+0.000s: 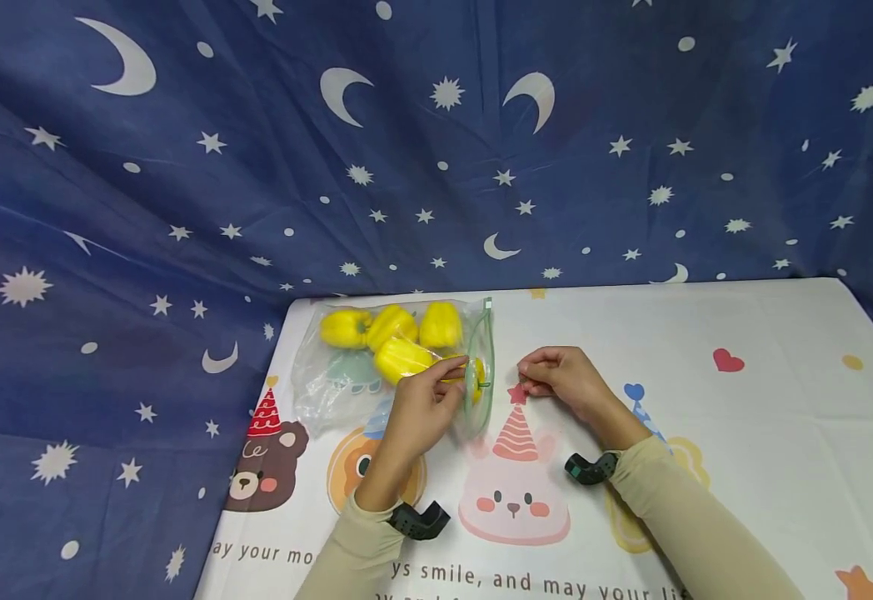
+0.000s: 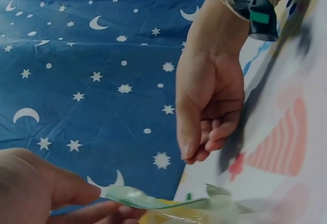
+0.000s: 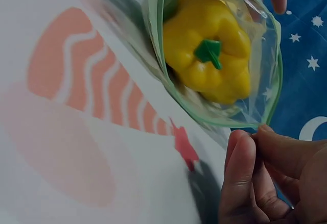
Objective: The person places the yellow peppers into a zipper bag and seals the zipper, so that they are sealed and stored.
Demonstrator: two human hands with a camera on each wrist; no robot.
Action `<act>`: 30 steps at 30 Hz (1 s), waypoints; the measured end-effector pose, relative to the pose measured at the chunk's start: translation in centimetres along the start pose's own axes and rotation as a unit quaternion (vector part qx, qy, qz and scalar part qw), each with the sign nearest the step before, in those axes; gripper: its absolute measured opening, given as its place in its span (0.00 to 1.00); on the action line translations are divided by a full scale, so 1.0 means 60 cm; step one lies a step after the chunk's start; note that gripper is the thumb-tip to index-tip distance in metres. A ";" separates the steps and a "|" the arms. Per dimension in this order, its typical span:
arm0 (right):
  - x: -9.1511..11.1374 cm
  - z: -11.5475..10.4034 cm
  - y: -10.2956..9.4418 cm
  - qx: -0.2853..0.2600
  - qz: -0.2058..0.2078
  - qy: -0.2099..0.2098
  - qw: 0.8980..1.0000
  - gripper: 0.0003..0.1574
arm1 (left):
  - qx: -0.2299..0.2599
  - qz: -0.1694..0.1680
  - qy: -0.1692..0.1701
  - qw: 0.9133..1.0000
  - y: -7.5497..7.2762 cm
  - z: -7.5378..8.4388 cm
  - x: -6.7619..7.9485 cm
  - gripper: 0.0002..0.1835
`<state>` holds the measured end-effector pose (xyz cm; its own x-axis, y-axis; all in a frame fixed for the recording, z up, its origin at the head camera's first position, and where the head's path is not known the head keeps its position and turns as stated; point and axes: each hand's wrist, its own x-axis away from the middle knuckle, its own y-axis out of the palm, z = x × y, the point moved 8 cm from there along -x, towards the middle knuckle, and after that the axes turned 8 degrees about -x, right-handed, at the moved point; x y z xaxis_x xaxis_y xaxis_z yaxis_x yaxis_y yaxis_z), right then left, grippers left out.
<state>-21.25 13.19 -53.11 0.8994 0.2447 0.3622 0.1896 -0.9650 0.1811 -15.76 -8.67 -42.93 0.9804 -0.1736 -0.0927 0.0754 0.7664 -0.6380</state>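
Note:
A clear zip bag [image 1: 315, 385] with a green zip edge lies at the back left of the table, several yellow bell peppers inside. My left hand [image 1: 420, 415] pinches the near side of its mouth; in the left wrist view the thumb [image 2: 84, 191] lies over the green edge [image 2: 135, 197] with a finger under it. The mouth gapes toward the right, where one bell pepper [image 3: 230, 50] shows its green stem [image 3: 208, 51]. Just right of that mouth, my right hand [image 1: 567, 385] hovers with nothing in it, fingers loosely curled and thumb near the fingertips.
A white tablecloth [image 1: 774, 442] printed with cartoon animals and lettering covers the table. Behind and to the left hangs a dark blue curtain [image 1: 406, 133] with moons and stars. Each wrist wears a black camera [image 1: 419, 521].

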 end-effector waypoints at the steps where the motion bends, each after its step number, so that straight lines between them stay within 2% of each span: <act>1: -0.002 -0.002 -0.002 -0.001 0.001 0.000 1.000 0.21 | -0.007 -0.001 -0.003 1.000 -0.004 0.001 -0.003 0.20; 5: -0.008 -0.014 -0.007 0.005 0.003 -0.003 1.000 0.22 | -0.057 -0.001 -0.006 0.998 -0.025 0.006 -0.017 0.19; 9: -0.017 -0.028 -0.010 0.014 0.008 -0.010 1.000 0.23 | -0.103 -0.006 -0.001 0.995 -0.046 0.010 -0.042 0.19; 13: -0.031 -0.043 -0.011 0.022 0.016 -0.015 1.000 0.25 | -0.144 -0.040 0.006 0.989 -0.060 0.018 -0.080 0.18; 16: -0.045 -0.052 -0.009 0.029 0.022 -0.011 0.999 0.27 | -0.181 -0.075 0.016 0.981 -0.064 0.023 -0.113 0.19; 22: -0.075 -0.060 -0.001 0.034 0.027 0.017 0.999 0.29 | -0.207 -0.141 0.021 0.968 -0.057 0.026 -0.188 0.19; 26: -0.093 -0.055 0.005 0.008 0.026 0.046 0.999 0.29 | -0.219 -0.185 0.024 0.958 -0.041 0.019 -0.234 0.19; 30: -0.108 -0.047 0.012 -0.027 0.019 0.068 0.997 0.29 | -0.226 -0.218 0.023 0.949 -0.021 0.007 -0.271 0.18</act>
<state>-28.06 11.19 -52.73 0.8428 0.2230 0.4899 0.1328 -0.9681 0.2123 -31.71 -6.56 -40.28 0.8642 -0.4478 0.2295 0.3767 0.2733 -0.8851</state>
